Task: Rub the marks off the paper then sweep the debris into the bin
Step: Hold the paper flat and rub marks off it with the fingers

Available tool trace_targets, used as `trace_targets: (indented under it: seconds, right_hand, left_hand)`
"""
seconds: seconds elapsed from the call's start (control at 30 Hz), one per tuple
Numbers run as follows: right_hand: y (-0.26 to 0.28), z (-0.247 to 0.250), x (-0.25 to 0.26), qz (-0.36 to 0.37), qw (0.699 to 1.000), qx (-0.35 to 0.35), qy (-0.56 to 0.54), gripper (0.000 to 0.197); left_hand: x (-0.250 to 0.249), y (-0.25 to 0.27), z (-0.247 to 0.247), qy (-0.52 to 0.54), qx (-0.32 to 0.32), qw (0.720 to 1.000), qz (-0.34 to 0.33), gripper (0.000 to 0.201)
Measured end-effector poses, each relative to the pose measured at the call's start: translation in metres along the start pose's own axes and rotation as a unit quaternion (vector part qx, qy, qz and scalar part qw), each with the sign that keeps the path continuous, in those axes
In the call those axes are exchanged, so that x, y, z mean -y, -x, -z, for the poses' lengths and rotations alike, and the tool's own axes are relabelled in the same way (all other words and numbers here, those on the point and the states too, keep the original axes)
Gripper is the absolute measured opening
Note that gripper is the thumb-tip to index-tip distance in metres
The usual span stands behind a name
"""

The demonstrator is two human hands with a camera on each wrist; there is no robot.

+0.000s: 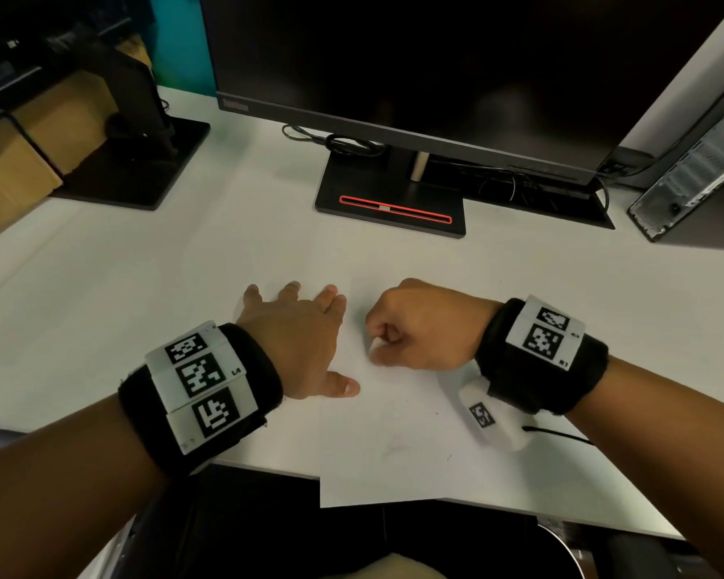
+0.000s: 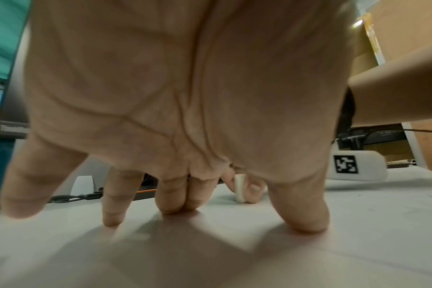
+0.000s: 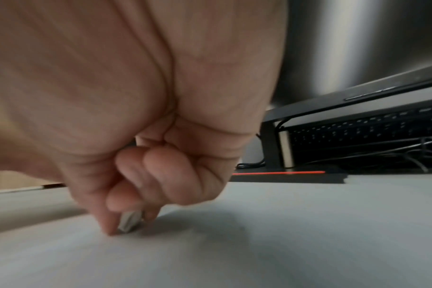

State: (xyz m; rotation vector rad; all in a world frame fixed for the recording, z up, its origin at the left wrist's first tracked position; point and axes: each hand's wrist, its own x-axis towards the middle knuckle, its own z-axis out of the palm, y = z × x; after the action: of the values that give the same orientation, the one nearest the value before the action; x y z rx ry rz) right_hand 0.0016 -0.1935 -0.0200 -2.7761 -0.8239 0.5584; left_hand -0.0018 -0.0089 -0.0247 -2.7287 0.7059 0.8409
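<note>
A white sheet of paper [image 1: 393, 436] lies on the white desk, its near edge hanging over the desk's front. Faint grey marks [image 1: 393, 447] show on its lower part. My left hand [image 1: 297, 332] lies flat on the paper's upper left, fingers spread and pressing down [image 2: 173, 206]. My right hand [image 1: 419, 328] is curled into a fist just to its right and pinches a small white eraser [image 3: 128, 222] against the paper. The eraser [image 2: 239, 189] stands upright between thumb and finger. A few dark specks of debris [image 1: 437, 413] dot the sheet.
A monitor [image 1: 393, 68] on a black stand [image 1: 389, 198] with a red strip stands behind the hands. Another stand base [image 1: 134, 160] sits far left, a computer case [image 1: 694, 169] far right. A round bin rim [image 1: 569, 553] shows below the desk's front edge.
</note>
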Motion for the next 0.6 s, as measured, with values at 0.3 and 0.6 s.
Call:
trace_targets:
  seconds: [0.3, 0.6]
  right_hand:
    - [0.004, -0.003, -0.001, 0.01, 1.0, -0.005, -0.016, 0.028]
    - [0.002, -0.004, 0.004, 0.014, 1.0, -0.004, -0.018, 0.026]
  left_hand:
    - [0.0, -0.002, -0.003, 0.018, -0.012, 1.0, -0.017, 0.097]
    - [-0.002, 0.002, 0.001, 0.015, 0.034, 0.999, -0.015, 0.103]
